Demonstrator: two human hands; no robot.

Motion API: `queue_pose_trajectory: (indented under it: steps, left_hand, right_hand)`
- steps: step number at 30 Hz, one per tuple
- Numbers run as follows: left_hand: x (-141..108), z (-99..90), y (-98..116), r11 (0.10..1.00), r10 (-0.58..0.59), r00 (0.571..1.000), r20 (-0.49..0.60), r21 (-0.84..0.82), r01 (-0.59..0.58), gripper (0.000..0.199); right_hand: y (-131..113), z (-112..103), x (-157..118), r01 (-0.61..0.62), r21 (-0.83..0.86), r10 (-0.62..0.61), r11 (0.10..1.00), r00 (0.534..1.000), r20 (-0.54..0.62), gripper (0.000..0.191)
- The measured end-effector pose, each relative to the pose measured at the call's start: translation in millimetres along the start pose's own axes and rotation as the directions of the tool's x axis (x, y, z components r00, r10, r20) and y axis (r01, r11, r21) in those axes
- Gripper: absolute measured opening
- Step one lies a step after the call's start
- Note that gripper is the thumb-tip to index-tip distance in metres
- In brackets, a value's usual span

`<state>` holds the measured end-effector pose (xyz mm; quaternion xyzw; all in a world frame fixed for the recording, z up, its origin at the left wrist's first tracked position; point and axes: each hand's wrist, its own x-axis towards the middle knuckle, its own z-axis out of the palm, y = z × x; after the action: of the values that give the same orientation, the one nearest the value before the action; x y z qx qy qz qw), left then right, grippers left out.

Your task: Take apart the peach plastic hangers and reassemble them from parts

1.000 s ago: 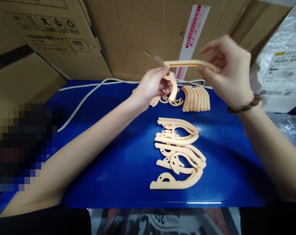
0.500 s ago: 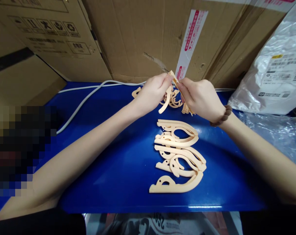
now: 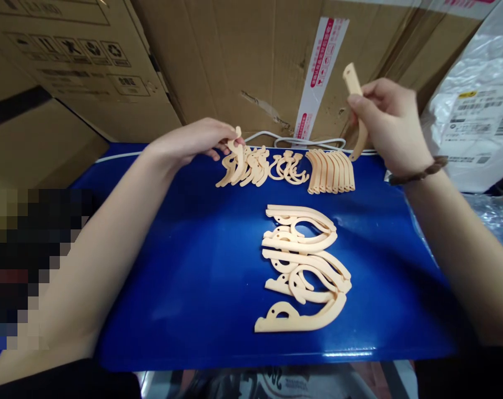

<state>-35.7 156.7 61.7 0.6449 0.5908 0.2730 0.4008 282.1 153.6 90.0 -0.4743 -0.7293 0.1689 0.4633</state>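
Note:
My right hand is raised at the right, pinching a curved beige hanger arm between thumb and fingers. At the back left, my left hand closes its fingertips on a smaller beige hanger piece, over a pile of similar pieces. Beside that pile lie beige hooks, then a neat row of curved hanger arms. Several folding hangers lie in a column mid-table, the upper ones overlapping.
The blue table meets a cardboard box at its back, with a white cable along the foot. A second box stands at the left. Plastic packaging is at the right.
My hands were together over the back of the table and have moved apart. The left went left to the pile; the right went up and right with the hanger arm.

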Motion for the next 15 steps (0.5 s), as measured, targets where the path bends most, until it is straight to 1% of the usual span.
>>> queue_pose_trajectory:
  steps: [2, 4, 5, 6, 8, 10, 12, 15]
  left_hand:
    - [8.6, -2.3, -14.9, 0.999, -0.051, 0.999, 0.003, -0.007, 0.051, 0.012]
    - [15.5, -0.7, -27.0, 0.998, -0.071, 0.997, -0.030, 0.000, 0.071, 0.015]
    - [17.9, 0.6, -31.4, 0.997, -0.075, 0.995, -0.061, 0.011, 0.075, 0.017]
    - [19.5, 1.9, -34.7, 0.997, -0.077, 0.993, -0.095, 0.024, 0.080, 0.020]
    - [20.6, 3.7, -38.2, 0.995, -0.079, 0.985, -0.156, 0.044, 0.086, 0.024]
    - [20.2, 4.8, -38.3, 0.994, -0.084, 0.979, -0.188, 0.053, 0.095, 0.023]
    - [19.7, 5.8, -37.0, 0.993, -0.092, 0.976, -0.198, 0.055, 0.105, 0.020]
    - [20.4, 8.2, -35.9, 0.989, -0.125, 0.972, -0.198, 0.049, 0.137, 0.017]
  right_hand:
    - [1.7, -7.6, -1.2, 0.062, -0.112, -0.065, 0.992, 0.998, -0.028, 0.026]
    - [6.1, -12.6, -8.8, 0.133, -0.281, -0.141, 0.951, 0.990, -0.007, 0.021]
    - [9.7, -14.3, -14.6, 0.177, -0.382, -0.178, 0.907, 0.984, 0.033, 0.019]
    - [14.2, -15.4, -21.3, 0.205, -0.446, -0.205, 0.871, 0.978, 0.049, 0.017]
    - [24.5, -16.5, -35.6, 0.268, -0.573, -0.246, 0.775, 0.962, 0.118, 0.017]
    - [34.9, -16.7, -48.5, 0.345, -0.644, -0.260, 0.683, 0.939, 0.226, 0.022]
    - [44.1, -16.4, -58.0, 0.397, -0.663, -0.253, 0.635, 0.917, 0.307, 0.024]
    - [54.8, -15.3, -65.3, 0.455, -0.698, -0.235, 0.553, 0.889, 0.393, 0.026]
